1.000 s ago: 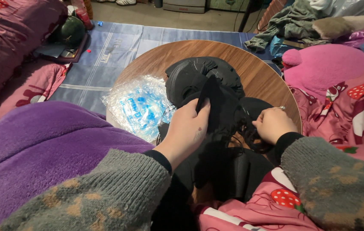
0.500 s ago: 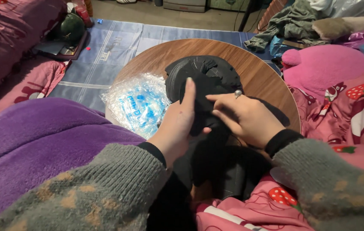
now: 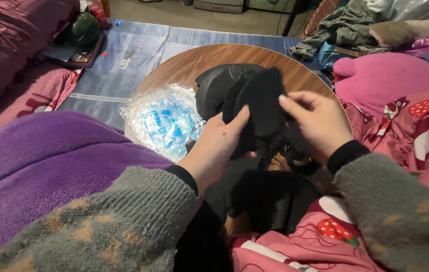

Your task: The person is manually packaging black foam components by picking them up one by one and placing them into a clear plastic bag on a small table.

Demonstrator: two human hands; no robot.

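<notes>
My left hand [image 3: 220, 143] and my right hand [image 3: 314, 121] both grip a black cloth piece [image 3: 261, 108], lifted a little above a round wooden table [image 3: 184, 68]. The left thumb presses its left side and the right fingers pinch its upper right edge. More black fabric [image 3: 214, 85] lies on the table behind it, and other black cloth [image 3: 270, 199] spreads below my hands near my lap. Both arms wear grey knitted sleeves.
A crinkled clear plastic bag with blue print [image 3: 164, 121] rests on the table's left edge. A purple blanket [image 3: 38, 161] covers the left foreground. Pink strawberry-print bedding [image 3: 416, 126] lies at the right, and a blue mat [image 3: 139, 45] spreads behind the table.
Both hands have raised the black cloth off the pile. My right hand moved up from the table's right side and took hold of the cloth's top edge.
</notes>
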